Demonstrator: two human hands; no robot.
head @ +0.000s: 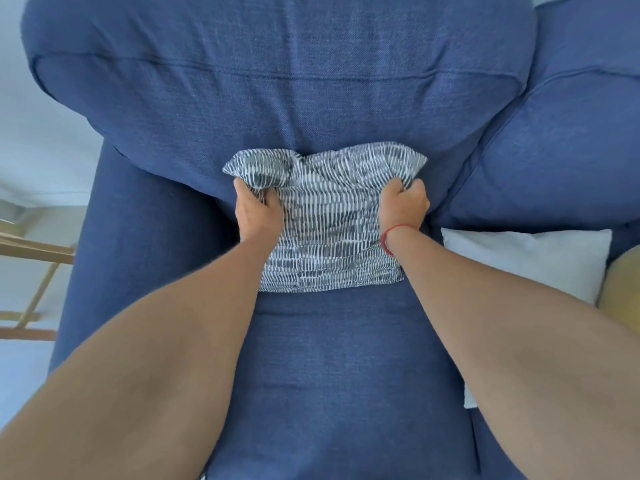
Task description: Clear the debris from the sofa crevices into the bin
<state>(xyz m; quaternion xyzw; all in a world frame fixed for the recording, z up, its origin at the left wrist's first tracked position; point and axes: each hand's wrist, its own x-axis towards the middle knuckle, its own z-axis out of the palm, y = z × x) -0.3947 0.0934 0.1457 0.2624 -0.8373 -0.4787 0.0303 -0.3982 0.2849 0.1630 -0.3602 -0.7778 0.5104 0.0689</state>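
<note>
On the far left I see a pale wooden frame [31,251] standing beside the sofa [145,258], off the blue upholstery and well clear of my work. I cannot tell what it belongs to.

My left hand [258,211] is closed on the left upper corner of the patterned cushion [329,237], fingers dug into the fabric so that it bunches up under them. The cushion lies on the seat, its far edge pushed against the big blue back cushion [277,98], right over the crevice where seat and back meet. My right hand [405,206], with a red string [388,237] round the wrist, is clenched on the opposite upper corner in the same way.

I judge the cushion to be light and soft: the cover wrinkles freely at both grips and the filling gives, so nothing here is fragile or slippery. Held by the corners alone it will sag in the middle, which is fine for a short lift aside. A fuller hold along the side edges would carry it more tidily.

Further right a white cushion [540,258] lies flat on the seat, just beside my right forearm, and a yellow thing [623,289] shows at the edge of the view.

No debris and no bin are in view. I take it the debris, if any, sits in the crevice that the patterned cushion covers.
</note>
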